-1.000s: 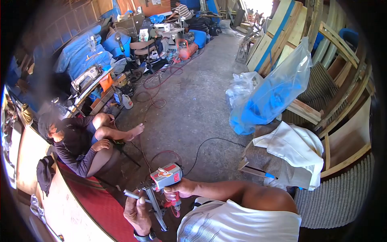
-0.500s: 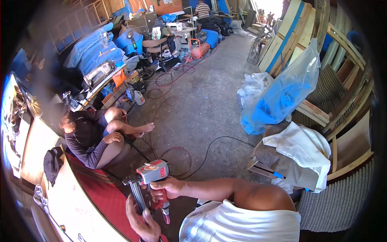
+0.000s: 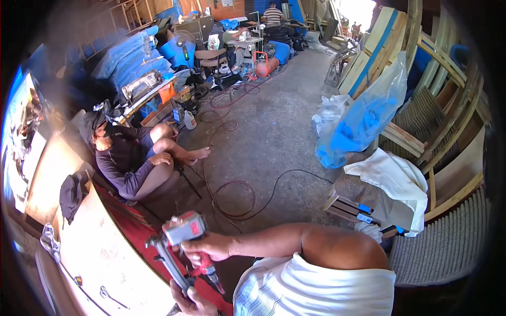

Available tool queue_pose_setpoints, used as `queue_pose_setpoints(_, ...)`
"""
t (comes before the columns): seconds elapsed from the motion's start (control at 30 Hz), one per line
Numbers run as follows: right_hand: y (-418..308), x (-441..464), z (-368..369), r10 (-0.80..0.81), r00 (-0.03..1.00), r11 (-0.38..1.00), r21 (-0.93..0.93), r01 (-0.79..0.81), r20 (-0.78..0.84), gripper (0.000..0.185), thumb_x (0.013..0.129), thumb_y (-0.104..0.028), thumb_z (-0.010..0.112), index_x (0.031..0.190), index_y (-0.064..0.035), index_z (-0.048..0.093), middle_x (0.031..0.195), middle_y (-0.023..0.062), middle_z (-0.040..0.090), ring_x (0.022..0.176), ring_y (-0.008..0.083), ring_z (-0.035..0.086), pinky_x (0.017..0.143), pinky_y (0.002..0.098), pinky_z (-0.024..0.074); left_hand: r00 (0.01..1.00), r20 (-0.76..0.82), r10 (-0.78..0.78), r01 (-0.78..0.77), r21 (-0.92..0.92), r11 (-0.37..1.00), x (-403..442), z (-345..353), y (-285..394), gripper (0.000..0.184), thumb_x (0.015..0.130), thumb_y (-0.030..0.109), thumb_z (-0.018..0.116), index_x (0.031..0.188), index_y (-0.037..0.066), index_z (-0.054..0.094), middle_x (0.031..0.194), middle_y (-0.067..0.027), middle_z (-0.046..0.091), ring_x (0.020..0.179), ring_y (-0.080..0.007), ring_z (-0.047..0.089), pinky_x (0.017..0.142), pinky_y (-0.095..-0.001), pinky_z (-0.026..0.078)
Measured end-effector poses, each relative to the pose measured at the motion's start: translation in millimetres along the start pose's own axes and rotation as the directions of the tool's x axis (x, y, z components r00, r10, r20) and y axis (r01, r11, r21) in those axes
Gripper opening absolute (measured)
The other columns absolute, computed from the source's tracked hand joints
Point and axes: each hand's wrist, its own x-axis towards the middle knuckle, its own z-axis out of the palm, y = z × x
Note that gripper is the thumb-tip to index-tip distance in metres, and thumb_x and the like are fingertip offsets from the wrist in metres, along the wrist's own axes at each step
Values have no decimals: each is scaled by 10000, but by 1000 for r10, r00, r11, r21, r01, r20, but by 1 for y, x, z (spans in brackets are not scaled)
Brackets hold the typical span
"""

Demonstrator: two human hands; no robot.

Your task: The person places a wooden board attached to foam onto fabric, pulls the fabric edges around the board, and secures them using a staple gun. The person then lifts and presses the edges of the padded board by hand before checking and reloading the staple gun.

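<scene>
A red and grey air staple gun [image 3: 184, 228] is in front of me, above the edge of the pale board. Its handle is wrapped in the fingers of my right hand [image 3: 211, 246], with the hose fitting pointing down. My left hand [image 3: 192, 301] grips the lower end of the gun's long metal magazine [image 3: 171, 266], thumb and fingers around it. Part of this hand is cut off by the bottom edge of the view. Any staples inside the magazine are hidden.
A seated person [image 3: 137, 152] is at the left beside a pale work board [image 3: 105, 247] with scissors [image 3: 110, 296] and a black bag [image 3: 73, 196] on it. Hoses [image 3: 247, 210] cross the concrete floor. White cloth [image 3: 395, 174] and a plastic-wrapped blue bundle [image 3: 363, 126] are at the right.
The view has shifted a little. The staple gun has moved slightly left and its magazine slants more. My left hand has closed in around the magazine's lower end; the right keeps its grip.
</scene>
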Motion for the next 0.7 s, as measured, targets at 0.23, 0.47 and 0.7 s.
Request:
queue_pose_setpoints(0.23, 57, 1, 32, -229, 972, 577, -811, 92, -52, 388, 1008, -163, 650, 1364, -28, 576, 1078, 43, 701, 860, 127, 644, 741, 254, 519, 988, -61, -139, 131, -128, 983, 18, 5, -5, 468, 808, 126, 727, 1243, -14, 627, 1063, -148, 715, 888, -224, 652, 830, -346, 530)
queue_pose_setpoints(0.47, 27, 22, 21, 109, 992, 303, -948, -94, -63, 206, 987, -130, 650, 1157, -15, 663, 1046, 72, 690, 887, 165, 637, 834, 304, 520, 910, -350, -224, 93, -355, 930, 30, 60, -42, 582, 834, 314, 821, 1248, -24, 590, 950, -102, 706, 786, -197, 659, 741, -310, 544)
queue_pose_setpoints(0.7, 41, 108, -3, 398, 904, 423, -906, -31, 155, 185, 995, -139, 635, 1133, -18, 660, 935, 60, 678, 819, 169, 636, 773, 310, 526, 702, -643, -305, 49, -384, 922, 46, 62, -71, 460, 956, 257, 685, 1301, -9, 537, 1009, -89, 705, 802, -177, 657, 762, -287, 535)
